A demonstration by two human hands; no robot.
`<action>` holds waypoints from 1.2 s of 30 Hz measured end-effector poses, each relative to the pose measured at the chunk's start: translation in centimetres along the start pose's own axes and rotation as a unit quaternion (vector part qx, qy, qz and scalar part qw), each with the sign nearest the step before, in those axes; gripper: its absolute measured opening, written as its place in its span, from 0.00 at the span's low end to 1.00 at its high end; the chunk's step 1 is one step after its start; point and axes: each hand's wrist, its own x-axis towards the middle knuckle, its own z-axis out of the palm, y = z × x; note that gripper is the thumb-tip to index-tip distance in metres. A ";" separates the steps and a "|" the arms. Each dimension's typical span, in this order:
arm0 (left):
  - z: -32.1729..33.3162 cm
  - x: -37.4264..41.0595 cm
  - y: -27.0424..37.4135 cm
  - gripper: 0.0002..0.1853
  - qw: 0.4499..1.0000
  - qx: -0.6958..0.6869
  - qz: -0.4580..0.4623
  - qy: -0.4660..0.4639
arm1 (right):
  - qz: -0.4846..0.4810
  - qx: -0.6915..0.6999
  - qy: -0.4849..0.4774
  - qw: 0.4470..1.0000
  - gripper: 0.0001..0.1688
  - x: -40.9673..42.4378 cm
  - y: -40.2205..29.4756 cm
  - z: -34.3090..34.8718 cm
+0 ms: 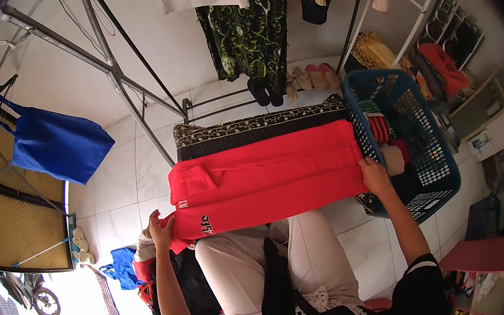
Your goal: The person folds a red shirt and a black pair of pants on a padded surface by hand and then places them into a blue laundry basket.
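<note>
A red garment [264,179] with printed lettering near its left end lies stretched out in front of me, partly folded over itself. My left hand [161,227] pinches its near left corner between thumb and fingers. At the near right edge, beside the basket, my right hand [374,174] grips the cloth. Under the red garment is a dark cloth with a floral border [262,124], its far edge showing. Just right of my right hand stands a teal perforated plastic laundry basket [446,166] holding several folded or rolled cloths.
Clothes hang from a rack ahead, among them a black and green patterned garment [249,35]. A metal frame [114,73] rises at the left, near a hanging blue bag [59,141]. More clothes [186,279] lie beside my left leg. A pink shelf [490,253] stands at lower right.
</note>
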 end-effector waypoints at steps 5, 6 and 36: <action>0.2 -3.4 4.0 0.40 0.985 0.063 0.153 0.045 | -0.051 0.021 0.096 0.994 0.24 -1.8 -1.5 -0.5; -0.3 -5.1 6.2 0.43 0.976 0.105 0.191 0.029 | -0.072 0.056 0.094 0.991 0.26 -2.5 -2.5 -0.8; -5.5 -6.4 -1.8 0.35 0.965 0.258 0.050 0.027 | -0.135 0.098 -0.009 0.986 0.38 -5.2 -3.8 -0.4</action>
